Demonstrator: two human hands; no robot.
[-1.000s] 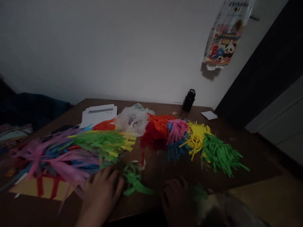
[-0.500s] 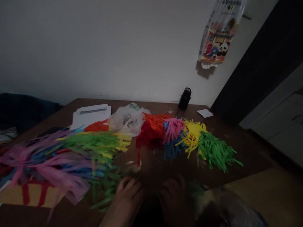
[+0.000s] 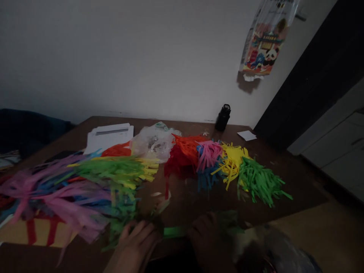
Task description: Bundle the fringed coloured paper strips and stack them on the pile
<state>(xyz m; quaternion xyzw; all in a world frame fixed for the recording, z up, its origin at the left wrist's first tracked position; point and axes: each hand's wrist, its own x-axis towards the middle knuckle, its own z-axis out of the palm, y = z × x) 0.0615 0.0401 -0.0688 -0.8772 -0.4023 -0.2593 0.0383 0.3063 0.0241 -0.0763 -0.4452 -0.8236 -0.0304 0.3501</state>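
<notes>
Near the table's front edge, a green strip [image 3: 175, 231] stretches between my two hands. My left hand [image 3: 142, 237] has its fingers curled round the strip's left end, beside loose green fringe [image 3: 121, 218]. My right hand [image 3: 203, 231], dark and partly blurred, is closed at the other end, with more green material [image 3: 229, 220] behind it. Farther back lie fringed bundles: red [image 3: 180, 163], orange [image 3: 187, 144], pink [image 3: 209, 151], yellow [image 3: 231, 159] and green [image 3: 261, 182]. A larger pile of purple-pink streamers [image 3: 71, 201] and yellow-green fringe [image 3: 113, 168] spreads on the left.
Toward the wall are white papers [image 3: 109, 138], a clear plastic bag [image 3: 153, 142], a black bottle [image 3: 223, 118] and a small white card [image 3: 247, 135] on the brown table [image 3: 298, 193]. A printed package [image 3: 263, 49] hangs on the wall.
My left hand has moved left and slightly down, away from my right hand. A green strip now shows between them. Both hands look closed round its ends.
</notes>
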